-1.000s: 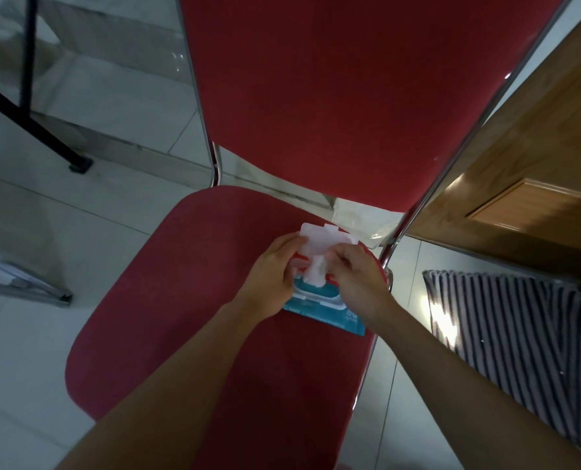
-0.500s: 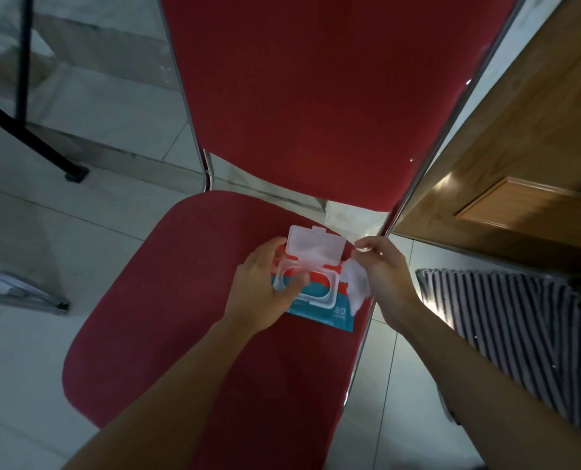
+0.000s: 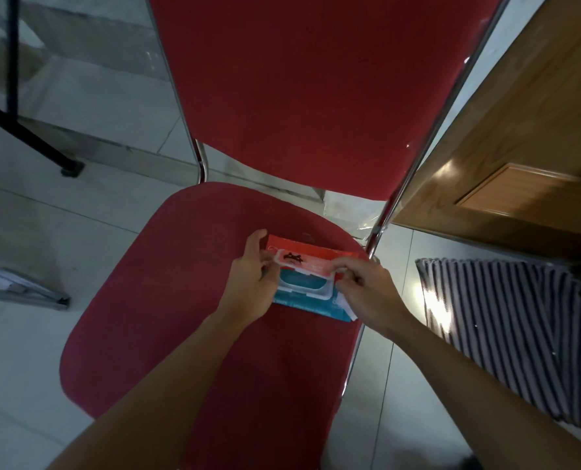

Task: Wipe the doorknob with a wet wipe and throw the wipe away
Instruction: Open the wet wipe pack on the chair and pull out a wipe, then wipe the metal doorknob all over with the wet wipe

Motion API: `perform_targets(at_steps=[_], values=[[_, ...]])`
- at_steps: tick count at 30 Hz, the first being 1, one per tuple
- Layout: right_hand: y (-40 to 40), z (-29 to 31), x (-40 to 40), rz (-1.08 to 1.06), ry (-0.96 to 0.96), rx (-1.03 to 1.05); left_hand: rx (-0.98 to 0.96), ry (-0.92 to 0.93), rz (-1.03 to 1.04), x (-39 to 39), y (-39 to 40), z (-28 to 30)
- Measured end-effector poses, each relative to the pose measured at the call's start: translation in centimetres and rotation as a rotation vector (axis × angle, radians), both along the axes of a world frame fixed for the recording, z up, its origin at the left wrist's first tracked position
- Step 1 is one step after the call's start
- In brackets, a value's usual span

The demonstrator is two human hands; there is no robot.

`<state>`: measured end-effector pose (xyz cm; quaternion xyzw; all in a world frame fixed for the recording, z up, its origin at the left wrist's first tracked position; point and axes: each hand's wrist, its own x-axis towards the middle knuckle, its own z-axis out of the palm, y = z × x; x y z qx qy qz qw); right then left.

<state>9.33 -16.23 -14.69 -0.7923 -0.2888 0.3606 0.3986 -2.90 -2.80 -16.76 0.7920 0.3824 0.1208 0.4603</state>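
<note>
A red and teal wet wipe pack [image 3: 302, 283] lies on the red chair seat [image 3: 180, 300], near its right edge. My left hand [image 3: 251, 283] holds the pack's left side. My right hand [image 3: 370, 293] holds a white wet wipe [image 3: 345, 305] under its palm while its fingertips press on the pack's white flip lid [image 3: 302, 266], which is folded partway down over the opening. Only a small edge of the wipe shows. No doorknob is in view.
The chair's red backrest [image 3: 316, 79] rises behind the pack, with chrome frame tubes [image 3: 418, 157] on each side. A wooden door [image 3: 519, 147] stands at the right, with a striped mat [image 3: 506, 334] on the tiled floor below. A black stand leg [image 3: 27, 137] is at the far left.
My right hand pulled a wipe out of the pack and off to the right, then came back onto the lid. The lid went from upright to folded down over the opening.
</note>
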Motion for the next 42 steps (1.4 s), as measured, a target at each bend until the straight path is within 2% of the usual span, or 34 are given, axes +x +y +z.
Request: perform_targets(at_steps=[7, 10, 21, 25, 28, 32, 36, 38, 42], values=[[-0.3, -0.8, -0.7, 0.025, 0.027, -0.043, 0.180, 0.018, -0.102, -0.5, 0.3, 0.1], [-0.2, -1.5, -0.8, 0.031, 0.018, -0.050, 0.269, 0.081, -0.146, -0.5, 0.0, -0.3], [-0.4, -1.9, -0.8, 0.000, 0.063, -0.062, 0.292, 0.265, -0.182, 0.7, -0.5, -0.1], [-1.4, -0.7, 0.2, -0.175, 0.195, 0.001, 0.301, 0.367, -0.240, 1.7, -0.5, 1.1], [-2.8, 1.5, 1.7, -0.272, 0.314, 0.095, 0.221, 0.325, -0.250, 3.1, -1.5, 2.6], [-4.9, 4.3, 3.8, -0.352, 0.380, 0.174, -0.203, 0.100, -0.190, 6.2, -4.3, 6.3], [-8.5, 8.2, 6.8, -0.398, 0.402, 0.274, -0.580, -0.072, -0.223, 10.0, -8.4, 11.9], [-10.7, 11.6, 8.4, -0.419, 0.391, 0.354, -0.573, -0.090, -0.307, 12.0, -10.7, 15.2], [-14.7, 18.1, 11.5, -0.443, 0.315, 0.470, -0.272, -0.103, -0.493, 15.4, -14.0, 21.1]])
